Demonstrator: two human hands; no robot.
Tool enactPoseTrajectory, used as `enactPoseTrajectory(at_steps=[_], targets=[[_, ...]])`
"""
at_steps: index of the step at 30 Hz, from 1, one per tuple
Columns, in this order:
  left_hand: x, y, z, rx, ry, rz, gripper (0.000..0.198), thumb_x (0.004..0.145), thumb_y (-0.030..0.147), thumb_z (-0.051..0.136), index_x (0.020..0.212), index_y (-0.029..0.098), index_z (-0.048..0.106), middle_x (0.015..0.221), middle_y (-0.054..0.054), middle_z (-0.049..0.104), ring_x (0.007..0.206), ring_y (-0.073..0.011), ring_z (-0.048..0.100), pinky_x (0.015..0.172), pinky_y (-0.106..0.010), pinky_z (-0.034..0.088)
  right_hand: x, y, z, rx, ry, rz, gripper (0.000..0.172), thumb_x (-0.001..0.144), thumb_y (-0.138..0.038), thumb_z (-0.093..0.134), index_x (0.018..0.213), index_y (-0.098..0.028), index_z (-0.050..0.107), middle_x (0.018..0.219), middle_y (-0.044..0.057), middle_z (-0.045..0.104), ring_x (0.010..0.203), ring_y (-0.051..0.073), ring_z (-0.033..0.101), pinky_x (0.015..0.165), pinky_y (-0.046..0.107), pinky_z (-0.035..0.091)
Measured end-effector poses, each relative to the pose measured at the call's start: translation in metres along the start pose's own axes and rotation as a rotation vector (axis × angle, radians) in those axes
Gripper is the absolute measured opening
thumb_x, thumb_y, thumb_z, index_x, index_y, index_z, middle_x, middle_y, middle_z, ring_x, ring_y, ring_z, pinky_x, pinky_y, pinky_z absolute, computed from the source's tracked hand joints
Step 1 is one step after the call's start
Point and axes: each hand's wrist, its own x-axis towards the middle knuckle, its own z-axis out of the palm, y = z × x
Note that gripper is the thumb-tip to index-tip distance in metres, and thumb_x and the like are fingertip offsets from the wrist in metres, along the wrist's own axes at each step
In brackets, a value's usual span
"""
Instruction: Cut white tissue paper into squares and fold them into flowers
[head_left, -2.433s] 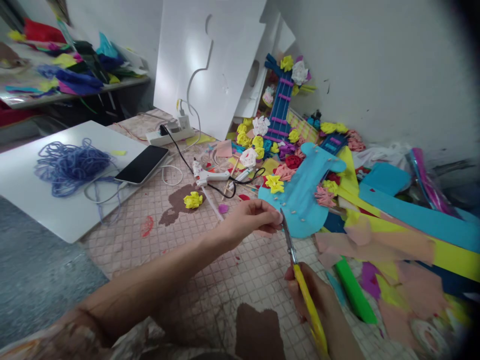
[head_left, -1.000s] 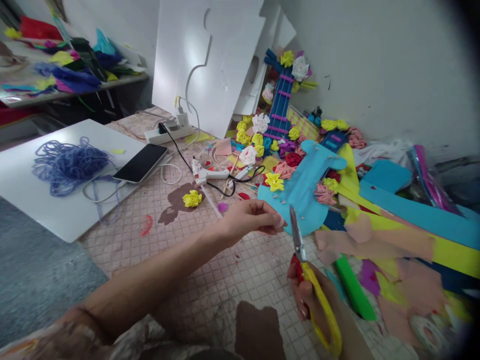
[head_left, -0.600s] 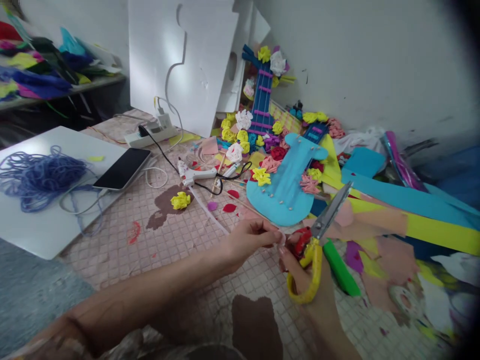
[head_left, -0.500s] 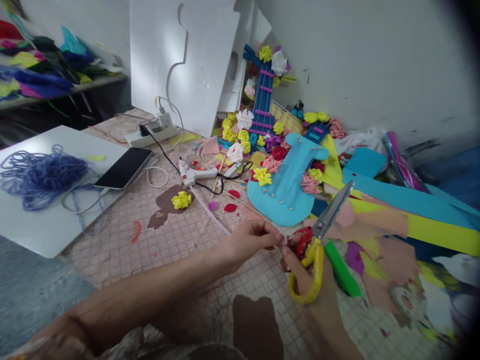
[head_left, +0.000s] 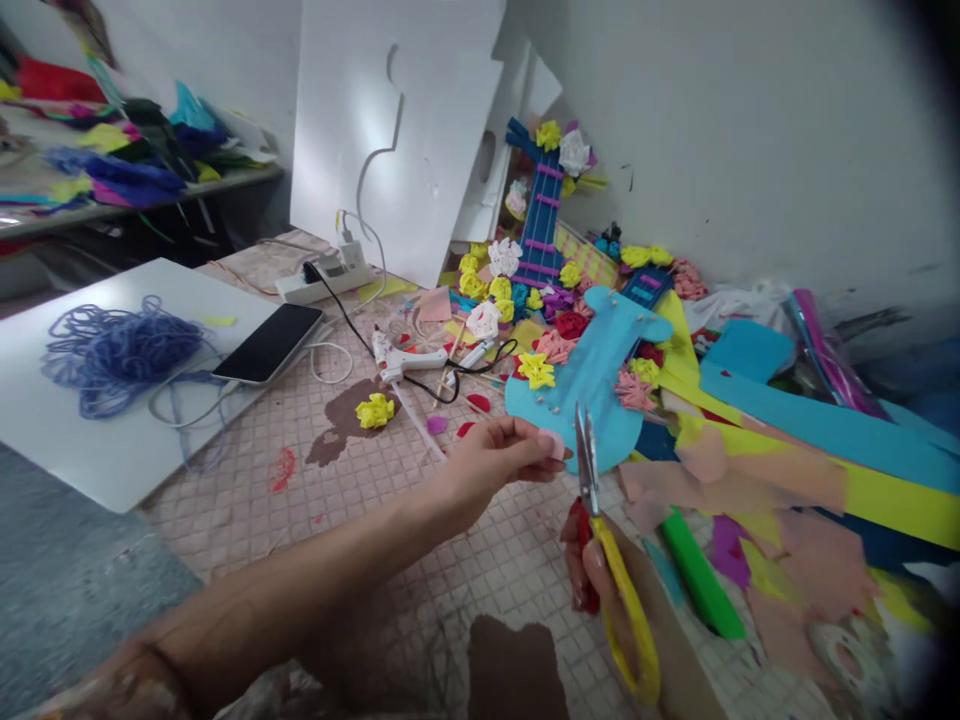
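My left hand (head_left: 499,455) pinches a small pale pink paper piece (head_left: 553,443) between thumb and fingertips, above the tiled table. My right hand (head_left: 611,580) grips a pair of scissors (head_left: 592,480) with yellow and red handles. Their blades point up and away, slightly parted, just right of the paper piece and apart from it. Behind both hands lies a light blue guitar-shaped cutout (head_left: 577,375) with small studs on it. A yellow paper flower (head_left: 535,370) rests at its left edge.
A white glue gun (head_left: 409,362) with its cord lies left of the cutout, near a yellow flower (head_left: 374,411). Further left are a phone (head_left: 270,343) and blue yarn (head_left: 124,350) on a white board. Paper scraps and a green roll (head_left: 703,575) lie at right.
My right hand has moved down and away from my left, with the scissors turned upright and their blades now slightly apart. The paper piece stays in my left hand. The view has shifted slightly.
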Motion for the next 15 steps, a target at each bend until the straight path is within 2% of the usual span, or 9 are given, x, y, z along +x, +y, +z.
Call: enactPoseTrajectory(at_steps=[6,8,11,15], targets=[[0.001,0.001,0.000,-0.027,0.081,0.043,0.024,0.069,0.028,0.072,0.073,0.011,0.056,0.078,-0.005,0.064,0.069,-0.0096,0.059,0.072,-0.027,0.046,0.005,0.014,0.013,0.057,0.035,0.069,0.039,0.070,-0.061,0.049,0.077,-0.022,0.047,0.046,-0.009,0.034,0.036,0.007,0.030,0.035,0.020,0.026],[0.002,0.001,0.000,-0.036,0.087,0.038,0.024,0.068,0.027,0.073,0.073,0.010,0.056,0.077,-0.005,0.064,0.068,-0.0094,0.059,0.072,-0.027,0.046,0.008,0.018,0.014,0.108,0.042,0.139,0.041,0.069,-0.063,0.049,0.072,-0.022,0.046,0.043,-0.009,0.031,0.033,0.007,0.029,0.032,0.019,0.023],[0.002,0.000,0.001,-0.043,0.086,0.035,0.023,0.068,0.027,0.073,0.073,0.010,0.057,0.077,-0.004,0.063,0.068,-0.0092,0.058,0.072,-0.027,0.046,0.012,0.023,0.014,0.161,0.070,0.259,0.046,0.067,-0.069,0.045,0.068,-0.023,0.046,0.038,-0.009,0.029,0.030,0.008,0.026,0.029,0.020,0.021],[0.001,0.000,0.001,-0.048,0.092,0.053,0.023,0.068,0.026,0.072,0.074,0.011,0.056,0.078,-0.004,0.064,0.069,-0.0091,0.058,0.072,-0.026,0.046,0.013,0.028,0.013,0.159,0.103,0.243,0.042,0.062,-0.064,0.055,0.070,-0.023,0.048,0.039,-0.009,0.030,0.031,0.007,0.027,0.031,0.019,0.022]])
